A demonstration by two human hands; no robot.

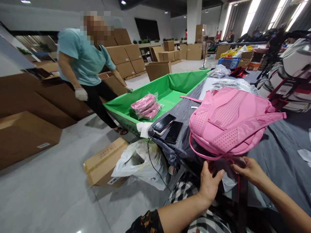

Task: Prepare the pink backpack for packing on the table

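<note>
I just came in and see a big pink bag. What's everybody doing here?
A person sits at a grey-covered table with a pink backpack lying on it. Their left hand and right hand are at its near edge, by the loop handle. Two phones lie beside it. Another person in a teal shirt stands by a green bin holding wrapped pink bundles.

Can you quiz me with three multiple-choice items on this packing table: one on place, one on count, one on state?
1. Where does the pink fabric backpack lie?
A. on the grey cloth-covered table
B. in the green bin
C. on the floor

2. How many dark flat phones lie at the table's corner?
A. one
B. two
C. four

3. What state are the left hand and right hand in?
A. gloved
B. fists
C. bare, at the backpack's near edge

Answers: A, it rests on the grey cover; B, two lie side by side; C, no gloves, fingers loose.
</note>
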